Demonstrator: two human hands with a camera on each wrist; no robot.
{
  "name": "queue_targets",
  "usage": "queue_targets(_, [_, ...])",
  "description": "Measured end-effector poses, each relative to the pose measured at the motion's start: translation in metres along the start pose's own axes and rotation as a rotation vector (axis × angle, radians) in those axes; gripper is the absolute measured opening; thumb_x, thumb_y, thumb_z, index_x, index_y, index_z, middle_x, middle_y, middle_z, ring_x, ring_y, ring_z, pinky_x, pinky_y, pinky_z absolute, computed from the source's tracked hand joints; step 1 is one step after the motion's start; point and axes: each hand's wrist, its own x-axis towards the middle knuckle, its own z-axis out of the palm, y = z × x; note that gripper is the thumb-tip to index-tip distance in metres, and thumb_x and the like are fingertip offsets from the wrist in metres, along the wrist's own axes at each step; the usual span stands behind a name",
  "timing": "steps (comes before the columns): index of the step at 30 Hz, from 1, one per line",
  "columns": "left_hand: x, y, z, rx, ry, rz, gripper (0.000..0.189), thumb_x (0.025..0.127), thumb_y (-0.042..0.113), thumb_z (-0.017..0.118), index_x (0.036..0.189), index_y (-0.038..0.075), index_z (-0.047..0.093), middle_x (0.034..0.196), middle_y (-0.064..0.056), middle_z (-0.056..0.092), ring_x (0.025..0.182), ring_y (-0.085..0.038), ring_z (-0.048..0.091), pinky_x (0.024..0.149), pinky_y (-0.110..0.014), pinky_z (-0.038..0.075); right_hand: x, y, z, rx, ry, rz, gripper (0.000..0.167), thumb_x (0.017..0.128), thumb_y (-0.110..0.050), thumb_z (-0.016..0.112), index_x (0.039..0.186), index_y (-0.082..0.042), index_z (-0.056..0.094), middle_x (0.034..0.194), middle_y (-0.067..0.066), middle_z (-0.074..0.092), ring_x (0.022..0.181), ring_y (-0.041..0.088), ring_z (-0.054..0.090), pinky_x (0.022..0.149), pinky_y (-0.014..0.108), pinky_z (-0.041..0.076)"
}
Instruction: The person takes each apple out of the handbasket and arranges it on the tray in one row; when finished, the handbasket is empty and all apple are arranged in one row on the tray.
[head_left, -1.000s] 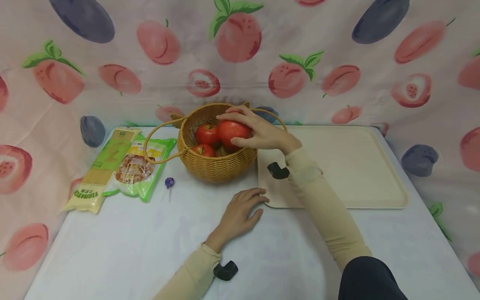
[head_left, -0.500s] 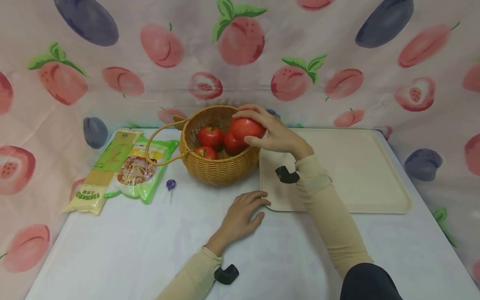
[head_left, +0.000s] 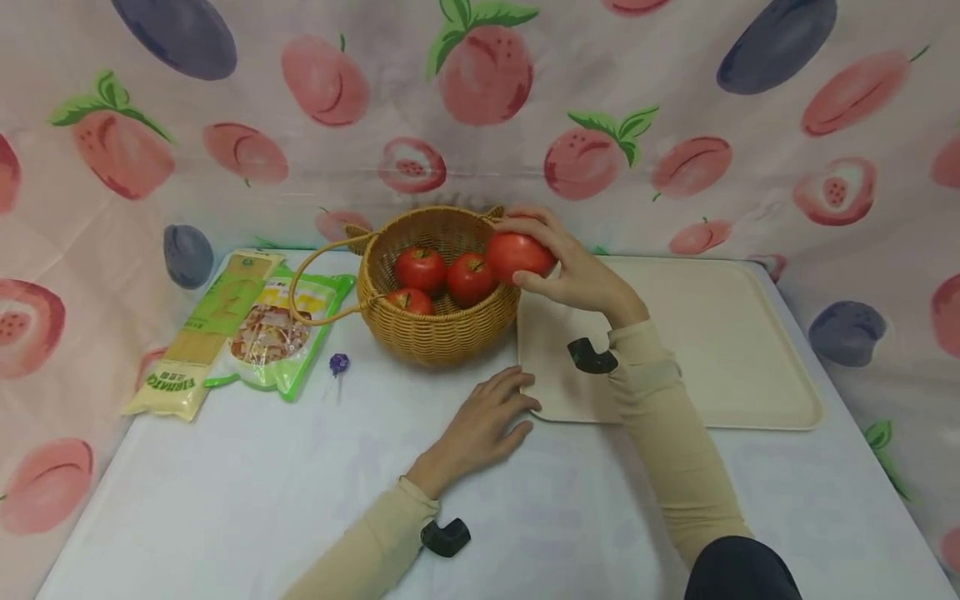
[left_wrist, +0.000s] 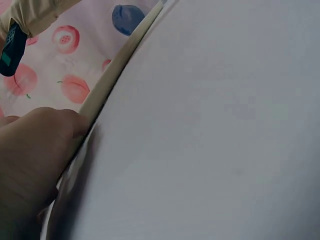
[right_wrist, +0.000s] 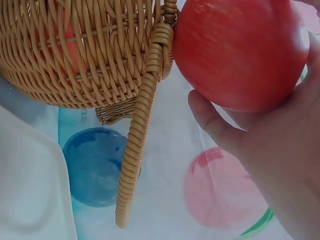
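My right hand (head_left: 581, 271) grips a red pomegranate (head_left: 520, 256) at the right rim of the wicker basket (head_left: 435, 337), thumb in front and fingers over the top. The right wrist view shows the pomegranate (right_wrist: 242, 52) large, beside the basket's woven wall (right_wrist: 75, 55). Inside the basket lie three more red pomegranates (head_left: 420, 270). My left hand (head_left: 480, 425) rests with relaxed fingers at the near left corner of the beige tray (head_left: 697, 342). In the left wrist view, that hand (left_wrist: 37, 145) lies along the tray's edge (left_wrist: 117, 62).
Left of the basket lie a pack of noodles (head_left: 206, 333) and a green-edged food bag (head_left: 281, 333), partly overlapping. A purple lollipop (head_left: 339, 364) lies near them. One basket handle (head_left: 296, 287) sticks out to the left. A fruit-print cloth (head_left: 480, 167) hangs behind the table.
My right hand has carried the pomegranate rightward from over the basket's inside to its right rim, uncovering another pomegranate. My left hand has stayed by the tray corner.
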Motion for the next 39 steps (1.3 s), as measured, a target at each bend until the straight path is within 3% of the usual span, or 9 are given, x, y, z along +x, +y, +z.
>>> queue_targets(6, [0.012,-0.007,-0.002,-0.091,-0.028,0.073,0.016,0.090,0.021,0.063,0.105,0.018,0.066,0.129,-0.002,0.055,0.134,-0.020,0.040,0.112,-0.036,0.035,-0.004,0.004,-0.001,-0.012,0.010,-0.007,0.051,0.086,-0.008,0.065,0.134,-0.008,0.048,0.145,0.012,0.031,0.129,0.029,0.038,0.101,0.055,0.041])
queue_targets(13, [0.021,-0.008,0.000,-0.150,-0.064,0.129,0.013,0.089,0.021,0.064,0.101,0.018,0.067,0.120,0.002,0.058,0.124,-0.013,0.047,0.110,-0.026,0.036,-0.013,0.012,-0.004,0.034,0.044,0.065,0.060,0.089,-0.008,0.062,0.143,-0.013,0.036,0.147,0.010,0.025,0.128,0.026,0.038,0.101,0.053,0.040])
queue_targets(19, [0.020,-0.007,0.001,-0.165,-0.081,0.122,0.011,0.089,0.018,0.065,0.100,0.018,0.067,0.116,0.003,0.058,0.123,-0.013,0.047,0.110,-0.025,0.036,-0.022,0.020,-0.004,0.057,0.119,0.072,0.057,0.087,-0.005,0.063,0.138,-0.006,0.037,0.146,0.013,0.024,0.131,0.027,0.033,0.103,0.052,0.037])
queue_targets(31, [0.019,-0.008,0.001,-0.124,-0.066,0.122,0.010,0.089,0.018,0.065,0.098,0.021,0.067,0.113,0.007,0.059,0.124,-0.012,0.048,0.109,-0.023,0.036,-0.039,0.039,-0.005,0.028,0.242,0.091,0.062,0.083,-0.003,0.068,0.138,-0.009,0.041,0.146,0.010,0.032,0.130,0.025,0.037,0.102,0.053,0.039])
queue_targets(34, [0.019,-0.007,0.002,-0.111,-0.066,0.123,0.010,0.089,0.019,0.064,0.099,0.021,0.066,0.113,0.007,0.059,0.125,-0.012,0.048,0.109,-0.023,0.036,-0.043,0.046,-0.006,0.063,0.269,0.096,0.063,0.082,-0.001,0.068,0.138,-0.008,0.041,0.146,0.011,0.032,0.129,0.021,0.038,0.101,0.046,0.040])
queue_targets(39, [0.017,-0.007,0.002,-0.088,-0.075,0.121,0.011,0.089,0.019,0.064,0.099,0.022,0.066,0.114,0.008,0.058,0.126,-0.011,0.047,0.109,-0.024,0.036,-0.048,0.055,-0.005,0.132,0.300,0.113,0.064,0.082,0.001,0.067,0.139,-0.006,0.039,0.145,0.011,0.029,0.121,0.013,0.041,0.092,0.023,0.045])
